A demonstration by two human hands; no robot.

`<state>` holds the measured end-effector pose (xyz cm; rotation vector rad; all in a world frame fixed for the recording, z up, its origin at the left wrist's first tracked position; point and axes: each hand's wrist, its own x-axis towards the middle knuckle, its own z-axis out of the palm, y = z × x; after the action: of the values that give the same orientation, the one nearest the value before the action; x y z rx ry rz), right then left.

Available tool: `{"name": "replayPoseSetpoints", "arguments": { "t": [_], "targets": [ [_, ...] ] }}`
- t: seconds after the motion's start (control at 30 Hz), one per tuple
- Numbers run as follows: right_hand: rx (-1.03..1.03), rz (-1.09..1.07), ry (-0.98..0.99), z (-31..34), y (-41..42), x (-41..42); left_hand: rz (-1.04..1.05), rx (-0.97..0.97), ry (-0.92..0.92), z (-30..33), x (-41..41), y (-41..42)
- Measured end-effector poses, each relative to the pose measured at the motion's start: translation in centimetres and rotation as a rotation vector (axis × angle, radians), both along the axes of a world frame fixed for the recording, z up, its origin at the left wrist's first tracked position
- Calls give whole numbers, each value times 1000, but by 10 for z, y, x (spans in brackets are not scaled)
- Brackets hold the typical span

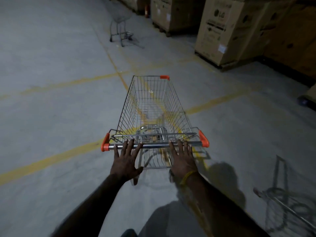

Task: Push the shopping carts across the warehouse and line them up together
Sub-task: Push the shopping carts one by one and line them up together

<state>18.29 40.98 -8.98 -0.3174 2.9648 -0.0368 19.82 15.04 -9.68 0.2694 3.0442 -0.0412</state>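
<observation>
I see a wire shopping cart (152, 108) with orange corner caps, empty, on the concrete floor (51, 117) just ahead. My left hand (126, 159) and right hand (183, 159) lie open, fingers flat on its handle bar (153, 145). A second cart (119, 23) stands far off, left of cardboard boxes (227, 31).

We see the far cart (120, 26) blurred, its basket top cut off by the upper edge. A wire frame (289, 211) at lower right, possibly another cart, is smeared and cropped. The near cart (153, 106) hides its own wheels. Carton (220, 29) print is largely illegible.
</observation>
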Motion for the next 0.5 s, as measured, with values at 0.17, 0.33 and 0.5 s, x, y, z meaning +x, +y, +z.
{"name": "replayPoseSetpoints", "arguments": {
  "t": [0.17, 0.33, 0.5],
  "targets": [
    [8, 32, -11, 2, -2, -64, 42, 33, 10, 2, -49, 0],
    [3, 75, 32, 4, -8, -136, 76, 67, 40, 2, -114, -7],
    [31, 75, 37, 1, -25, -220, 80, 77, 24, 0, -194, -22]
  ]
}}
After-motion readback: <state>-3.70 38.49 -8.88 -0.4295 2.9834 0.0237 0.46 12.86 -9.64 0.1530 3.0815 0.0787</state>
